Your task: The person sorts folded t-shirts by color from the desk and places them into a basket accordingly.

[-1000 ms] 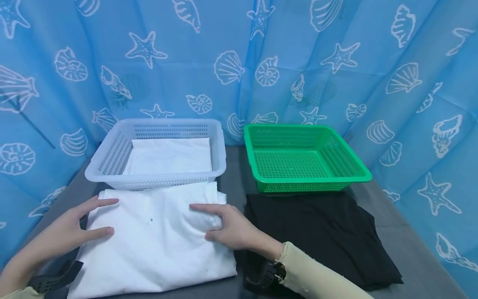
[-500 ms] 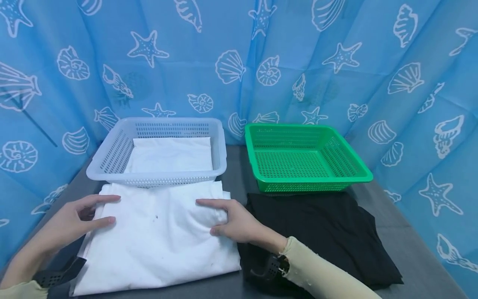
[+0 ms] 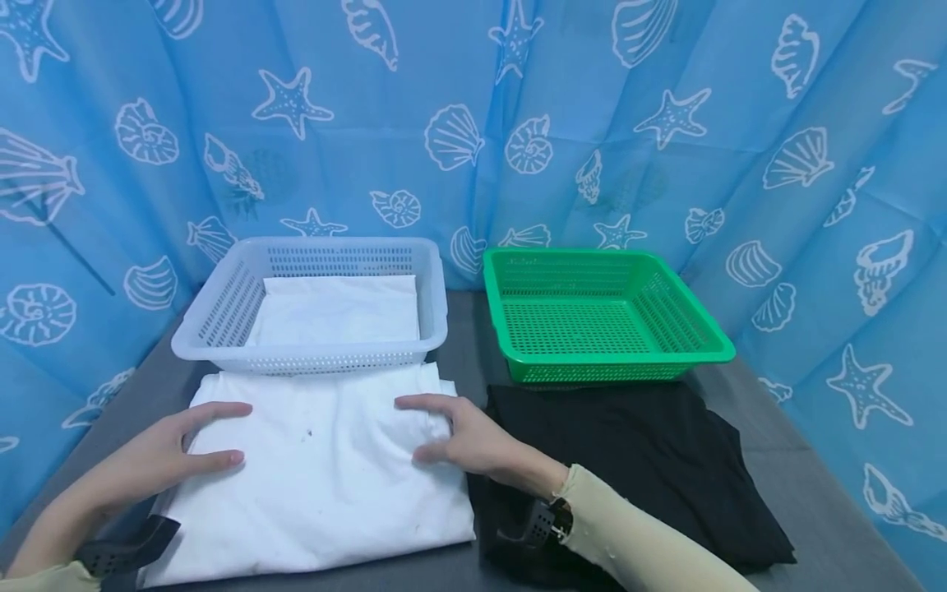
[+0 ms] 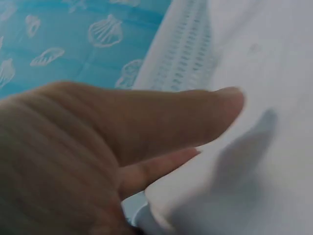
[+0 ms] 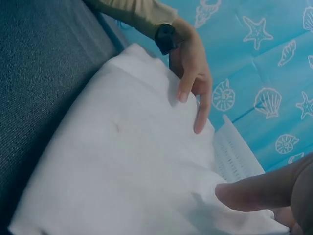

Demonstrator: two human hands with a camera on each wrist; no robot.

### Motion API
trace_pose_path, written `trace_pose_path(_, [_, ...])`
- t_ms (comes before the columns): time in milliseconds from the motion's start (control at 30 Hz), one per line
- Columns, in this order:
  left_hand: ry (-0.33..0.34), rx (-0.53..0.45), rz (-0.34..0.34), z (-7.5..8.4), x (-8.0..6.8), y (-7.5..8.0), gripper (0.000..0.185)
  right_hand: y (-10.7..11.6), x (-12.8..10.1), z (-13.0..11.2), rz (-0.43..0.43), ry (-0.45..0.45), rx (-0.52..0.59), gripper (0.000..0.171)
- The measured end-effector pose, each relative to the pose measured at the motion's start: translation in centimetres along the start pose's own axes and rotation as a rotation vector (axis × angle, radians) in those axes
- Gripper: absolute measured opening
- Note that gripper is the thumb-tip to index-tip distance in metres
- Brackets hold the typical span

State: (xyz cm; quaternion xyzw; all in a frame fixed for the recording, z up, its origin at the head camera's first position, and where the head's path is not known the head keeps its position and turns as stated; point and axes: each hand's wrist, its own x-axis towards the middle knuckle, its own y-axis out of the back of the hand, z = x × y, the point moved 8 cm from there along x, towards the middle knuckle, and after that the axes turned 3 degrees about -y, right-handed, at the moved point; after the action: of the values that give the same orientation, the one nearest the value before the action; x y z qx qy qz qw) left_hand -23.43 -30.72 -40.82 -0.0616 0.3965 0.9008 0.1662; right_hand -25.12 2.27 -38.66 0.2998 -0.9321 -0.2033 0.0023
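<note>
Our left hand (image 3: pixel 161 452) and right hand (image 3: pixel 473 437) have thumbs and forefingers spread, the folded white cloth (image 3: pixel 318 481) between them; we should steady both sides evenly, keeping its layers aligned.

Around the white cloth (image 3: pixel 318 493), I see the white basket (image 3: pixel 318 353) walling off twelve o'clock, the curtain (image 3: pixel 385 90) behind it. Towards one-thirty, a slim lane of grey table (image 3: pixel 467 337) runs past the open-topped green basket (image 3: pixel 621 358); black cloth (image 3: pixel 651 469) lies low at three.
</note>
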Motion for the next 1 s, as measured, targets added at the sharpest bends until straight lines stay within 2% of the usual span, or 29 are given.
trace_pose_path(167, [-0.099,0.116,0.127,1.2,-0.1,0.5,0.074,0.2,-0.2,0.0,0.025,-0.003,0.049,0.056])
trace_pose_path(267, [-0.110,0.199,0.212,1.6,-0.2,1.1,0.073,0.5,-0.4,0.3,0.045,-0.015,0.093,0.052])
trace_pose_path(333, [-0.117,0.239,0.246,1.8,-0.2,1.3,0.073,0.7,-0.6,0.6,0.057,-0.025,0.096,0.051])
trace_pose_path(400, [-0.121,0.259,0.254,1.9,0.0,1.5,0.073,0.9,-0.7,0.6,0.062,-0.037,0.088,0.051])
trace_pose_path(467, [-0.123,0.246,0.228,1.9,0.3,1.3,0.072,1.0,-0.8,0.6,0.063,-0.044,0.083,0.051])
trace_pose_path(600, [-0.054,0.182,0.141,1.0,0.7,1.0,0.075,1.0,-0.7,0.5,0.057,-0.048,0.090,0.051])
trace_pose_path(667, [-0.042,0.171,0.139,0.6,0.7,1.0,0.075,1.0,-0.6,0.5,0.060,-0.054,0.088,0.052])
trace_pose_path(1000, [-0.197,0.217,0.358,2.1,-0.8,1.9,0.064,0.7,-0.5,0.4,0.085,-0.069,0.088,0.053])
